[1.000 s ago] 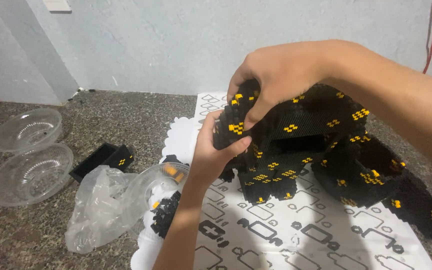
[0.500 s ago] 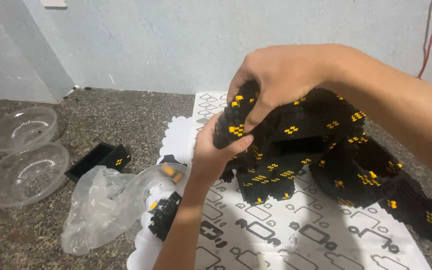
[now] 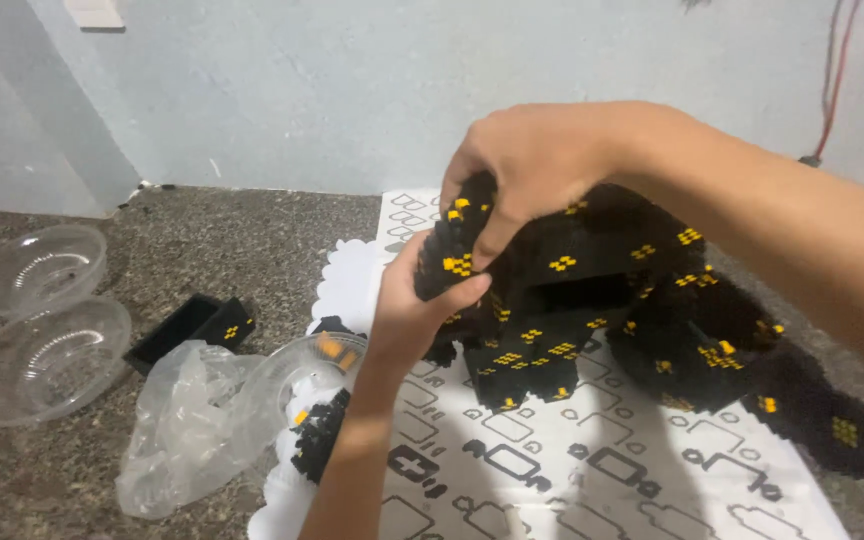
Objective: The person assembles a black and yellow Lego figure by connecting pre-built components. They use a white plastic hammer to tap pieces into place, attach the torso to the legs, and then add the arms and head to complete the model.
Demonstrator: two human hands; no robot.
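Note:
A large black model built of small bricks with yellow spots stands on a white mat printed with black outlines. My right hand comes from the right and grips the top of the model's front end. My left hand reaches up from below and presses its thumb and fingers against the same front end, from the left side. A long black tail piece lies at the right on the mat.
Two clear plastic bowls sit at the left on the speckled stone counter. A black box, a crumpled clear bag and a clear bowl of loose black and orange bricks lie by the mat's left edge. A pale wall stands behind.
Both hands keep hold of the model's front end; the fingers have shifted only slightly. The view has drifted a little.

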